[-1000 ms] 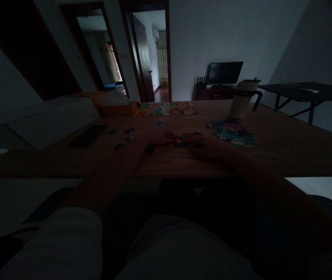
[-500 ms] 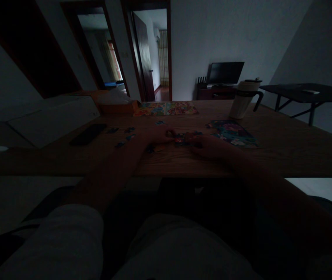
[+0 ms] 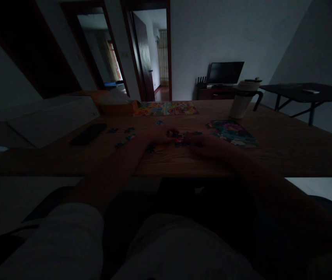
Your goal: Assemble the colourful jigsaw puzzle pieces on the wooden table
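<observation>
A small cluster of joined jigsaw pieces (image 3: 181, 140), red and blue in the dim light, lies on the wooden table between my hands. My left hand (image 3: 161, 135) reaches it from the left, fingers curled and tips on its edge. From the right, my right hand (image 3: 208, 146) has its bent fingers closed at the cluster's other edge, covering part of it. Just beyond the right fingertips lies a loose piece (image 3: 197, 133). More loose jigsaw pieces (image 3: 130, 137) are scattered left of my left forearm, and several (image 3: 154, 148) lie below the left wrist. The dimness hides fine detail.
A partly built puzzle (image 3: 236, 132) lies to the right, near a pale handled jug (image 3: 243, 100). Colourful printed sheets (image 3: 166, 109) lie at the back beside a tissue box (image 3: 117, 107). A dark phone (image 3: 88, 134) rests on the left, near a white box (image 3: 55, 118).
The fingers of both hands have shifted slightly at the cluster, with the right fingertips a little further left. The pieces and objects around them stay where they were.
</observation>
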Demonstrator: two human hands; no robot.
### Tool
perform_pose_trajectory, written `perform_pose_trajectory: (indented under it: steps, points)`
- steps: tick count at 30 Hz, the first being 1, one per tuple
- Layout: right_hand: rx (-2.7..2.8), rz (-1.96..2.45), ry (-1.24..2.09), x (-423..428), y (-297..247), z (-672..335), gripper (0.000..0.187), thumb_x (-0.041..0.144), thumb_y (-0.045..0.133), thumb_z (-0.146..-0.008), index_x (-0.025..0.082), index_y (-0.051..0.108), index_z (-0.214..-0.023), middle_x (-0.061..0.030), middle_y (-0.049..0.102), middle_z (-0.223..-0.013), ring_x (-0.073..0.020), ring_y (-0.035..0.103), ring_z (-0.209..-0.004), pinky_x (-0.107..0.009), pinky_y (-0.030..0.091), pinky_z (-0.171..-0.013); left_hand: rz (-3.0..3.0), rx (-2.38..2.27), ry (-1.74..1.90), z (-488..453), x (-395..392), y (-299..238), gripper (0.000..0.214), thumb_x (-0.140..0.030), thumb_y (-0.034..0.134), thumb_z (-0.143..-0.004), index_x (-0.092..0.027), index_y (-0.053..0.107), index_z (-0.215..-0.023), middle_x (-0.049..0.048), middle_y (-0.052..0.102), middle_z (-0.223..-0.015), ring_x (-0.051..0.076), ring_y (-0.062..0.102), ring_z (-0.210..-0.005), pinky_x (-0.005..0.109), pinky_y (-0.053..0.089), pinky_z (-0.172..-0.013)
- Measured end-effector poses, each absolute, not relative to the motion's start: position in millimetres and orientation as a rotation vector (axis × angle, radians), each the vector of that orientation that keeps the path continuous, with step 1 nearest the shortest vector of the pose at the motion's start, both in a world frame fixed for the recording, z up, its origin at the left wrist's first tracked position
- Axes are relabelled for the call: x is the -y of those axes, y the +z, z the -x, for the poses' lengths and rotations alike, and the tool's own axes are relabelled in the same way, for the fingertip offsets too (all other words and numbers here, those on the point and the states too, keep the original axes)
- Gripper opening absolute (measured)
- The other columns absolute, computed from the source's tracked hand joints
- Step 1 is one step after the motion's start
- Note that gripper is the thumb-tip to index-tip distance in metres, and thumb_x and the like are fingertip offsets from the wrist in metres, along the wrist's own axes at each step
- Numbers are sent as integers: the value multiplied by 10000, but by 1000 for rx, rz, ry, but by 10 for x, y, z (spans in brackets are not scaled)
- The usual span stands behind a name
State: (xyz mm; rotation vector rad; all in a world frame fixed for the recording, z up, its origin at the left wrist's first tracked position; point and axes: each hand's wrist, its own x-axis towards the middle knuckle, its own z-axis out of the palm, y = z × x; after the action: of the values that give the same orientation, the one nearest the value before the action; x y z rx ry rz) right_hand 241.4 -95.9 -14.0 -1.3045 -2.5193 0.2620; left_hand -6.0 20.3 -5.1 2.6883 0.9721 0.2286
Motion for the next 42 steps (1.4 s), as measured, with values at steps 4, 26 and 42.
perform_pose_trajectory:
  steps: [4, 26, 42]
  points:
    - [2477, 1323, 329, 923, -170, -2440, 404, 324, 551, -951, 301, 613, -1350, -39, 673, -1312, -237, 672, -1074, -354, 495, -946, -2659, -1019, 288, 76, -242, -68, 585, -526, 676, -793, -214, 603, -1282, 65, 681, -1194, 214, 633, -1029, 315, 486, -886]
    - [2475, 1232, 351, 905, -186, -2450, 428, 237, 574, -904, 282, 650, -1322, -25, 669, -1340, -228, 668, -1096, -341, 480, -990, -2685, -894, 156, -19, 66, 60, 746, -560, 736, -742, -220, 570, -1385, 51, 706, -1107, 217, 660, -977, 298, 480, -855]
    - [2501, 1248, 395, 875, -162, -2450, 479, 214, 552, -892, 271, 644, -1359, -27, 664, -1358, -239, 660, -1138, -352, 464, -1035, -2573, -951, 207, -93, 97, 21, 543, -308, 733, -685, -199, 637, -1208, 63, 722, -1104, 217, 680, -963, 318, 522, -854]
